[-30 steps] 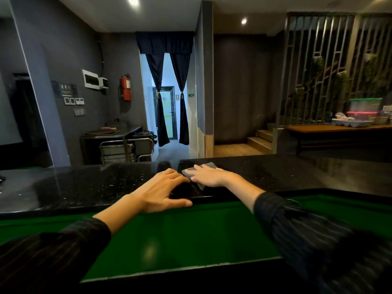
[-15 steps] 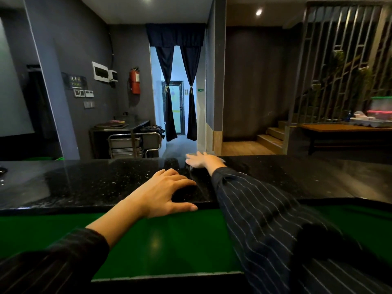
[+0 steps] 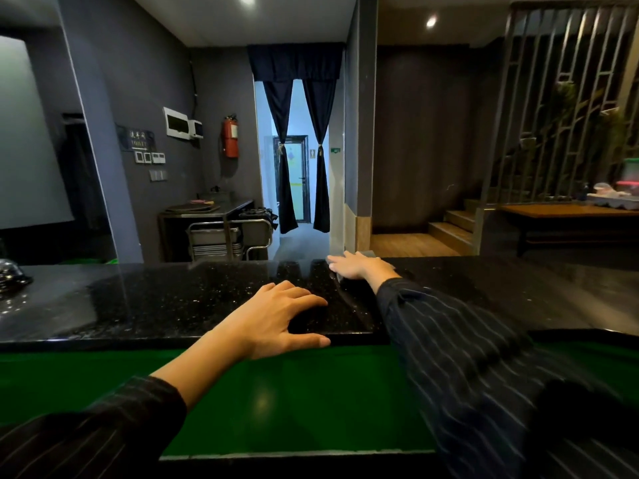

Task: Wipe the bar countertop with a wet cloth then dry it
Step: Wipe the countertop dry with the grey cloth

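Observation:
The black speckled bar countertop (image 3: 155, 299) runs across the view. My right hand (image 3: 356, 266) lies flat at its far edge, fingers straight, pressing a grey cloth (image 3: 369, 254); only a corner of the cloth shows past the fingers. My left hand (image 3: 276, 318) rests on the near edge of the countertop, fingers spread on top, thumb along the front lip, holding nothing. A wet sheen shows on the stone left of my hands.
A shiny metal object (image 3: 10, 274) sits at the far left of the countertop. Below the near edge lies a green lower surface (image 3: 294, 402). Beyond the bar are a steel cart (image 3: 228, 236), a curtained doorway (image 3: 299, 160) and a wooden table (image 3: 567, 212).
My right hand has slid the cloth from near the front edge out to the far edge of the countertop, arm stretched forward. My left hand has stayed on the near edge.

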`<state>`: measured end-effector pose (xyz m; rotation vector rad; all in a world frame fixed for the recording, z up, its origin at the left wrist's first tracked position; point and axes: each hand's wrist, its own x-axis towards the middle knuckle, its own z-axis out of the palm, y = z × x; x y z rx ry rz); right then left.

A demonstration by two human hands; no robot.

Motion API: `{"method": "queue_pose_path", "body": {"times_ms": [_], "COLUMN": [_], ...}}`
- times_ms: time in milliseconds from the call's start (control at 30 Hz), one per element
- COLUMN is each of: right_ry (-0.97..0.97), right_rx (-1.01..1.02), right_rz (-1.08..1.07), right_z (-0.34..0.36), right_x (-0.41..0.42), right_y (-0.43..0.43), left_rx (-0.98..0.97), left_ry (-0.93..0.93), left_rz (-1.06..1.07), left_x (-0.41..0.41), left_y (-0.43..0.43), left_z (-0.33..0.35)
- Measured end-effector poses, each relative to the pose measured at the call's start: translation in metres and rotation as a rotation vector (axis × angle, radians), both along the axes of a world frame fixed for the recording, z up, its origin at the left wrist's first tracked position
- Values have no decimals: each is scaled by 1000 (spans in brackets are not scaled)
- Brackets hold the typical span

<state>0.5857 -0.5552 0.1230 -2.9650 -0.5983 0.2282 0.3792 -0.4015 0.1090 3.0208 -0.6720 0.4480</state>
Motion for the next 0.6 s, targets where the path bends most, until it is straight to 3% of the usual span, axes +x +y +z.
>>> {"method": "queue_pose_path", "body": {"times_ms": [100, 367, 600], "right_ry": [-63, 28, 29], "right_rx": [-5, -25, 73], "right_rz": [-31, 208, -53], "right_z": [4, -2, 6], "right_x": [-12, -58, -94], "right_y": [26, 30, -64], "left_rx": [25, 85, -12], "left_ry": [-1, -64, -139], "left_rz": [11, 18, 11], "left_x": [0, -5, -10], "left_y": [0, 0, -1], "left_z": [1, 1, 2]}}
